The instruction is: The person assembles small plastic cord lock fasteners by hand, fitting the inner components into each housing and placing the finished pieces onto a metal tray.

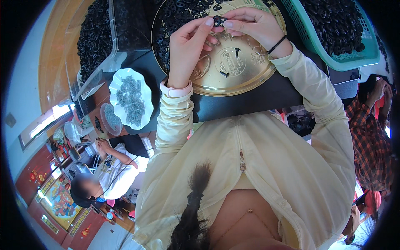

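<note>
Over the far half of a round gold tray [250, 81], both my hands meet at a small black plastic part [218, 21] with rounded openings. My left hand [193, 43] pinches its left end between thumb and fingers. Thumb and fingertips of my right hand [254, 27] are closed on its right end. Beneath them, two small black T-shaped pieces, one [237, 52] upper and one [224, 74] lower, lie apart on the tray's embossed middle. Many loose black parts [166, 18] are heaped along the tray's left and far side.
A white scalloped dish [148, 106] of tiny clear pieces stands left of the tray. Beyond it is a clear bin [111, 33] beside heaped black parts. A green basket [333, 62] of black parts sits at right. Other people [121, 166] work nearby on both sides.
</note>
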`<state>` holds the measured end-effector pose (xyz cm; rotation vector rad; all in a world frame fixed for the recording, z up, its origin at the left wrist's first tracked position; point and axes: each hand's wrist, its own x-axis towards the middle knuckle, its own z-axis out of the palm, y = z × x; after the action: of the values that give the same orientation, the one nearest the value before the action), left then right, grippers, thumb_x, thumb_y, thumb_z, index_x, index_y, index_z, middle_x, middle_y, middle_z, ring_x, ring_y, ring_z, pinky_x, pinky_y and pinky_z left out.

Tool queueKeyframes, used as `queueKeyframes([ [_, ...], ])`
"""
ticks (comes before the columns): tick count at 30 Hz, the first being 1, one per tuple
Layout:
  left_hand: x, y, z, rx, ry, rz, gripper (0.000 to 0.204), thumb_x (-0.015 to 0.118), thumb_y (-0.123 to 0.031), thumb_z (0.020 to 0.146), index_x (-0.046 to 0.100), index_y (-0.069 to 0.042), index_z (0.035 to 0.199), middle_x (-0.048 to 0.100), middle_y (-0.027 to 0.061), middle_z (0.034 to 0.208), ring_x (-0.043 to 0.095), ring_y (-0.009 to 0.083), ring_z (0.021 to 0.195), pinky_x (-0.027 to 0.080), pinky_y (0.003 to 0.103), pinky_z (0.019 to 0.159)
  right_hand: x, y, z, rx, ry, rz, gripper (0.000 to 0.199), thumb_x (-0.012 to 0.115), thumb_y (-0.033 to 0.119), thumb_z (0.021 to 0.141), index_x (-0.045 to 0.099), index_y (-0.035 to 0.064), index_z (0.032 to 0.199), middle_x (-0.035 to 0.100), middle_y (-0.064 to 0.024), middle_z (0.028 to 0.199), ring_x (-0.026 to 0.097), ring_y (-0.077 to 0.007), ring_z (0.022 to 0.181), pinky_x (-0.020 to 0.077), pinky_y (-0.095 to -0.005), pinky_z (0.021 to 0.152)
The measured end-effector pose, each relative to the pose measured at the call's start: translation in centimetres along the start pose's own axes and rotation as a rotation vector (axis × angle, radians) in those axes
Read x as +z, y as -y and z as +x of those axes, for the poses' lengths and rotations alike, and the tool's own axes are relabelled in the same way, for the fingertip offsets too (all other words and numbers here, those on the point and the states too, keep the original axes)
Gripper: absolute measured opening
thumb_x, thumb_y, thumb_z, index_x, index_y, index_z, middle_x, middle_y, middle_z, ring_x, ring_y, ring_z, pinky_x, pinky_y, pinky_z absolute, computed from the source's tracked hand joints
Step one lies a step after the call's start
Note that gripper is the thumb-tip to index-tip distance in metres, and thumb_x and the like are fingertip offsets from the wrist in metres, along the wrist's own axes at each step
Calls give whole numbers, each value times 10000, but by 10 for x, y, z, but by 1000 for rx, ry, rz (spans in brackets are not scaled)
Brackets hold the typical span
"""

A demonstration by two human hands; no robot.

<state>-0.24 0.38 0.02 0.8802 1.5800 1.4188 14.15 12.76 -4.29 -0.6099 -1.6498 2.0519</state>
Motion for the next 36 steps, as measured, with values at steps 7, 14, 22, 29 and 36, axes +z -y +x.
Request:
queueKeyframes([
  [7,0,0,0,-4,-2,-4,247,619,-199,856,629,-16,1022,667,53,804,548,44,614,437,158,546,-1,-2,1,-12,5,-21,292,640,167,836,596,17,1082,629,-40,952,605,-95,842,497,-205,764],
  [14,0,0,2,-37,-32,-49,238,630,-185,847,624,-9,1008,662,52,788,540,40,601,433,154,541,0,-2,1,-50,14,-65,269,627,155,845,590,26,1078,620,-29,959,596,-90,843,498,-206,751],
  [22,4,0,-1,-95,-10,-104,241,633,-182,845,618,-8,1012,660,47,806,562,55,617,441,159,542,8,5,-7,-145,31,-191,240,568,128,879,553,33,1099,594,-23,1005,584,-84,849,505,-212,729],
  [29,3,4,1,-78,-75,-87,247,631,-180,845,633,-31,1042,658,41,827,538,45,609,411,148,524,9,9,-6,-209,-20,-241,239,584,122,867,562,28,1086,611,-24,969,590,-97,863,504,-212,727],
  [36,4,3,1,-94,-49,-114,251,647,-175,833,640,-25,1034,661,36,829,526,41,614,410,147,526,8,3,-5,-202,-43,-183,227,623,70,830,579,17,1047,619,-37,960,596,-101,847,497,-213,740],
])
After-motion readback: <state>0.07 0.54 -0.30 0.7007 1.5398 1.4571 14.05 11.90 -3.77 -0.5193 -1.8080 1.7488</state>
